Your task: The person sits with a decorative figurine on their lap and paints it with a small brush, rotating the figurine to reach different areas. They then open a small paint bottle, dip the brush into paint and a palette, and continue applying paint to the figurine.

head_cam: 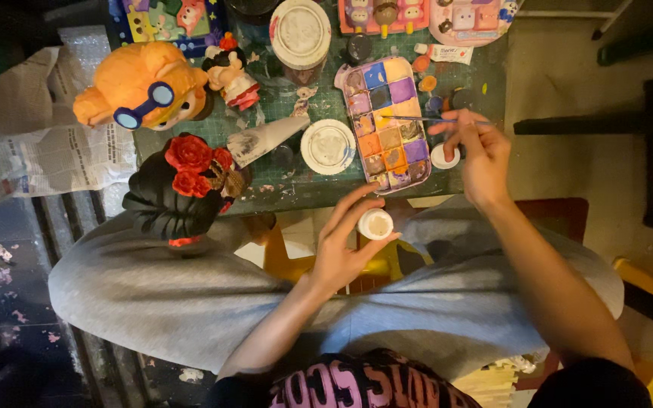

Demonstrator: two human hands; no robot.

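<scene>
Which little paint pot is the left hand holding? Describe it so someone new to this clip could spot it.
Start at the big rectangular paint palette on the green table, then drop below the table's near edge, over the person's lap. There the left hand pinches a small round white pot of pale cream paint. Unlike the white lid by the right hand, it is off the table.

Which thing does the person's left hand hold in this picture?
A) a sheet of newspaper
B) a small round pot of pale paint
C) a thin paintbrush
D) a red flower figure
B: the left hand grips a small round pot of pale paint over the lap, while the right hand holds the thin paintbrush.
</scene>
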